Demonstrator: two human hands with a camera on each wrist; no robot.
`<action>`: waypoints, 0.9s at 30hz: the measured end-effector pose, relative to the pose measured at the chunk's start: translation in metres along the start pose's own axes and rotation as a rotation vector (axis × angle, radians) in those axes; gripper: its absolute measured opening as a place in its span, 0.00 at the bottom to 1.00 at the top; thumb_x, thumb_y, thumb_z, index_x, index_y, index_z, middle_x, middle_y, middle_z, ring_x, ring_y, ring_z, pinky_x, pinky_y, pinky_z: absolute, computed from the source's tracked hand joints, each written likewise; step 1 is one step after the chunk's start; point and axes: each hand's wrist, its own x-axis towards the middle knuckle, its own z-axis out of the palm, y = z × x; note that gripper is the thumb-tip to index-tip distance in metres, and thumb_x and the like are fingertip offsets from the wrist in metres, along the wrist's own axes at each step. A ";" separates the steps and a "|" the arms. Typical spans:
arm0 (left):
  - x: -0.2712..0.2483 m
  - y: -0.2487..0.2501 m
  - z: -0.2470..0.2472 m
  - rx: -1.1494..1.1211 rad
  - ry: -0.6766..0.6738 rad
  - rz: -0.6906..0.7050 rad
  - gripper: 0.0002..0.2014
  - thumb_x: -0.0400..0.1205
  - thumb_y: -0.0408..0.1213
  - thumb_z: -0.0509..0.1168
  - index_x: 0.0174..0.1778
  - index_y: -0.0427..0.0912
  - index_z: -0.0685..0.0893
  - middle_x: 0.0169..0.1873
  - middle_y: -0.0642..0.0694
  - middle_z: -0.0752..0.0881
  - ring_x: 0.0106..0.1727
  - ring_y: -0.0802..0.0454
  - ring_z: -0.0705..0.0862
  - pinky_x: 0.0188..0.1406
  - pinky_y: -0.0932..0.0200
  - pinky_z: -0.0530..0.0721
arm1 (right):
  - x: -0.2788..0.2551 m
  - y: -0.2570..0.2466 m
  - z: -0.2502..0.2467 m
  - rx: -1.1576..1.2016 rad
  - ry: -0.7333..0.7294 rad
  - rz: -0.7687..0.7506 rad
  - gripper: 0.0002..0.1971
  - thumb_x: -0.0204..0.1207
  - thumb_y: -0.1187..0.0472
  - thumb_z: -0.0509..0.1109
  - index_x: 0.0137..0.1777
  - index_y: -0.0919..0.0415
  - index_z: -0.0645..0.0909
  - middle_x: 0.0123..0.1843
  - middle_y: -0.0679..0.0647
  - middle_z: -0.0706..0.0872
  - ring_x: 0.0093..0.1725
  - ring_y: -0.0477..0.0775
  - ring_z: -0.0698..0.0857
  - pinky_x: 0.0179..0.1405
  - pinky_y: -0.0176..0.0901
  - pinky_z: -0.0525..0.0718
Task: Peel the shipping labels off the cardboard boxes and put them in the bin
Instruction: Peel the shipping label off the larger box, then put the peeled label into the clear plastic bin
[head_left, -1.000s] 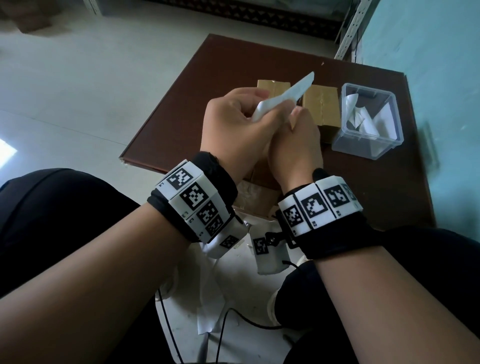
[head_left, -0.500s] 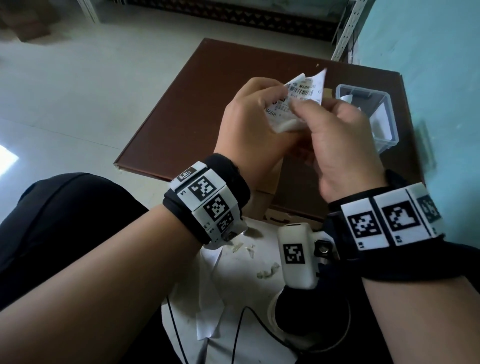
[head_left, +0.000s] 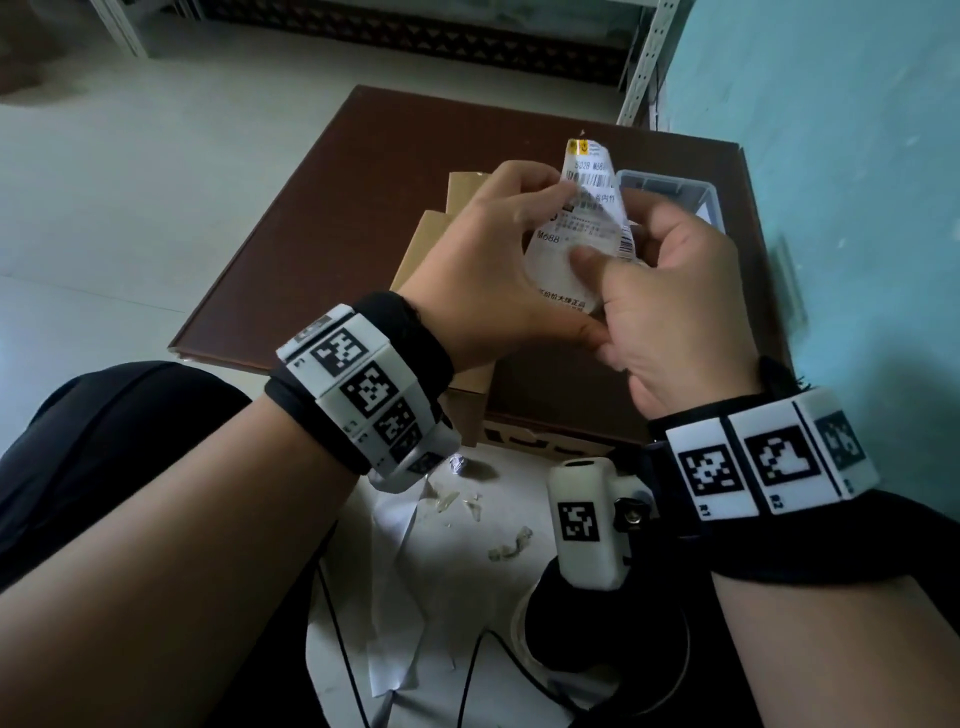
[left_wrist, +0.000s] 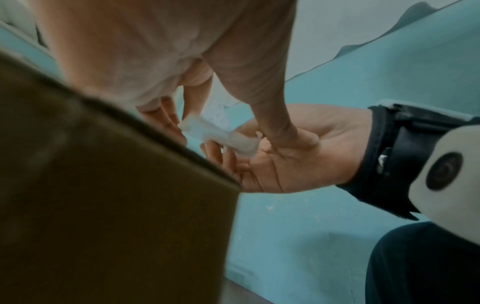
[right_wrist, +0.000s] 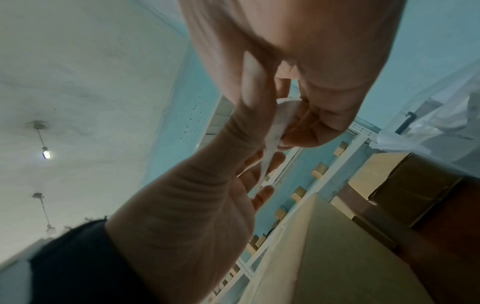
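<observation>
A white printed shipping label (head_left: 576, 228) is held up over the brown table, printed face toward me, bent and creased. My left hand (head_left: 524, 218) pinches its left edge. My right hand (head_left: 615, 236) holds the right side, thumb pressed on the printed face. The left wrist view shows the label's (left_wrist: 221, 137) folded lower edge lying across the right palm. In the right wrist view the label (right_wrist: 272, 131) runs edge-on between both hands. Cardboard boxes (head_left: 431, 249) sit under my left hand. The clear plastic bin (head_left: 675, 184) stands behind the label, mostly hidden.
The brown table (head_left: 322, 208) has a bare left half. A blue wall (head_left: 857, 182) runs close along the right. White paper (head_left: 405, 597), torn scraps and black cables lie on the floor between my knees. A metal shelf post (head_left: 644, 62) stands behind the table.
The label has turned from edge-on to printed face toward me. My right hand moved out to the right and its thumb now presses the face. The view dropped nearer the boxes.
</observation>
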 end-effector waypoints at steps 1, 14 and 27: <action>0.002 -0.001 -0.002 -0.016 0.002 0.014 0.54 0.61 0.52 0.87 0.81 0.35 0.74 0.73 0.49 0.75 0.71 0.61 0.75 0.67 0.80 0.73 | 0.001 0.000 0.000 0.001 -0.008 0.008 0.18 0.84 0.67 0.77 0.63 0.41 0.84 0.60 0.49 0.92 0.55 0.50 0.95 0.36 0.49 0.95; 0.025 0.000 0.005 -0.127 0.109 0.051 0.57 0.64 0.56 0.85 0.85 0.35 0.68 0.85 0.46 0.67 0.80 0.52 0.75 0.72 0.54 0.85 | 0.022 0.009 -0.021 0.074 0.162 0.005 0.15 0.79 0.71 0.80 0.64 0.63 0.87 0.52 0.57 0.95 0.47 0.51 0.97 0.38 0.39 0.93; 0.033 -0.002 0.008 0.098 0.013 -0.128 0.47 0.70 0.55 0.82 0.84 0.52 0.70 0.91 0.48 0.49 0.71 0.60 0.78 0.64 0.67 0.84 | 0.034 0.015 -0.040 0.148 0.249 0.028 0.04 0.80 0.70 0.79 0.45 0.62 0.89 0.46 0.62 0.96 0.43 0.56 0.97 0.41 0.42 0.94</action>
